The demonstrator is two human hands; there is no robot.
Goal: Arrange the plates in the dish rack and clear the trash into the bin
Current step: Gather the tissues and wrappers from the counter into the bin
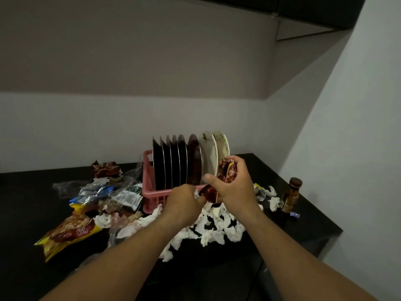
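A pink dish rack (148, 187) stands on the black counter (303, 205) and holds several dark plates (171, 164) and two white plates (210, 157) upright. My right hand (232, 185) grips a crumpled red wrapper (227, 172) just in front of the rack. My left hand (184, 203) is beside it, fingers curled round a scrap of white tissue (196, 194) next to the wrapper's lower end. Crumpled white tissues (217, 227) lie heaped under both hands.
Snack wrappers lie left of the rack: a yellow-red packet (67, 233), blue and silver foil bags (97, 192), a red wrapper (106, 169) at the back. A brown bottle (291, 194) stands at the right near the counter's edge. No bin is in view.
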